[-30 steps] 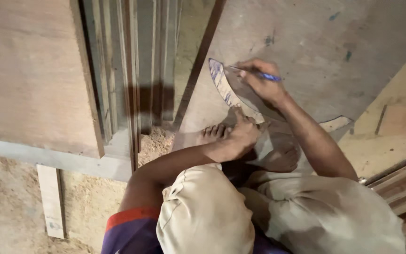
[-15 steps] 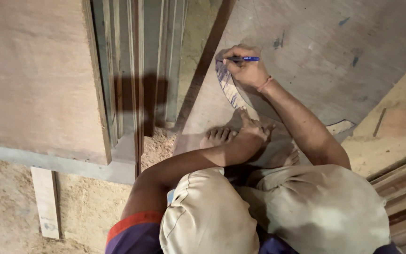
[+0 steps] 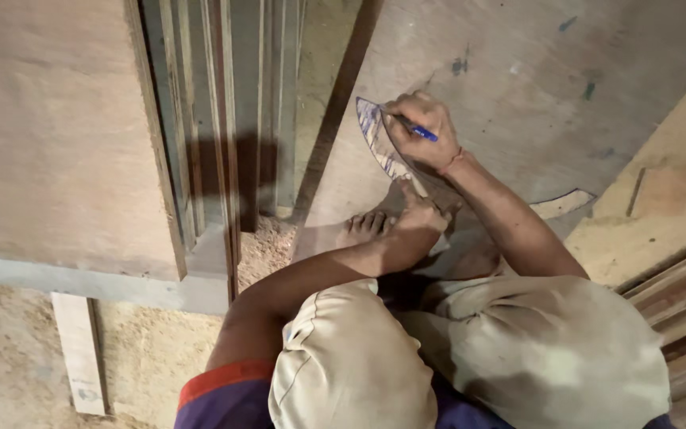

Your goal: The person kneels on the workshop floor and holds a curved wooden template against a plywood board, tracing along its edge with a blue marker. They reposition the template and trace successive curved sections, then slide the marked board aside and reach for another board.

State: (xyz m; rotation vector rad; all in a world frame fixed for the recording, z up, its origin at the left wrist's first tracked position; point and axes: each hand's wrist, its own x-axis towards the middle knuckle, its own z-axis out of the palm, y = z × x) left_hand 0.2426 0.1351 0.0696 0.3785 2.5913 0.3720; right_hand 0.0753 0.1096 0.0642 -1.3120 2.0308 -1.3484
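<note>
Warm, fairly dim light falls from above, perhaps slightly from the right, throwing a hard dark shadow [image 3: 236, 187] on the upright boards [image 3: 200, 119] and under the arms, with no glare, soft focus throughout, and the knees [image 3: 438, 357] blurred closest to the lens.

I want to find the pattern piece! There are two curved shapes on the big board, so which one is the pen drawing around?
The curved template under both hands, scribbled blue. The other curved piece lies untouched, farther right.
</note>
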